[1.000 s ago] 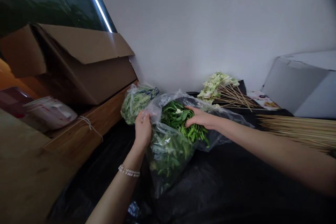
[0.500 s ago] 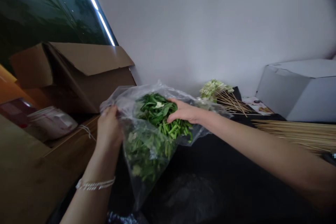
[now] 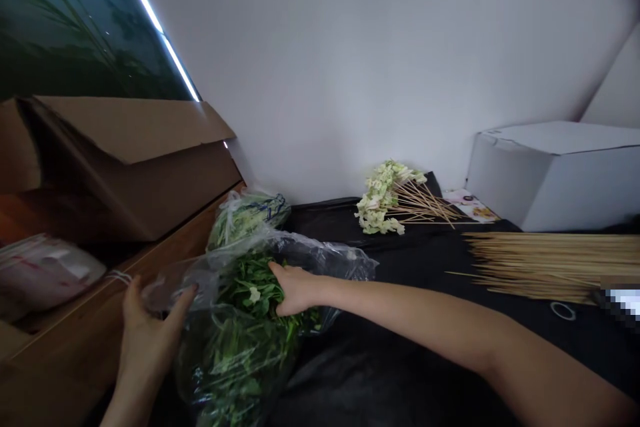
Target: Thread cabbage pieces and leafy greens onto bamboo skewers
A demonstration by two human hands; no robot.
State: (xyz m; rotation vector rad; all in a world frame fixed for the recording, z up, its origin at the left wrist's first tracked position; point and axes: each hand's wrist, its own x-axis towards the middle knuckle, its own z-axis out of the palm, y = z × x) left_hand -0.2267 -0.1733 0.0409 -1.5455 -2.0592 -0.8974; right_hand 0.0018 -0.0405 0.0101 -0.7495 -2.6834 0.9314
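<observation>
A clear plastic bag (image 3: 333, 255) full of leafy greens (image 3: 245, 287) lies on the black cover. My right hand (image 3: 297, 288) reaches in from the right and grips the greens at the bag's mouth, its fingertips partly hidden among leaves. At the bag's left edge, my left hand (image 3: 150, 327) is open, thumb and fingers spread apart. Behind the bag is a second clear bag (image 3: 250, 213) of paler green vegetables with blue marks on it.
Skewers with pale leaves (image 3: 383, 200) lie near the wall. Bare bamboo skewers (image 3: 535, 263) and a small ring (image 3: 563, 311) are on the right. A white box (image 3: 575, 173) stands behind them, a cardboard box (image 3: 150, 180) at the left.
The bag of greens has come down onto the black cover, with my right hand still in the greens. My left hand has let go of the bag's edge and opened. The view has shifted right.
</observation>
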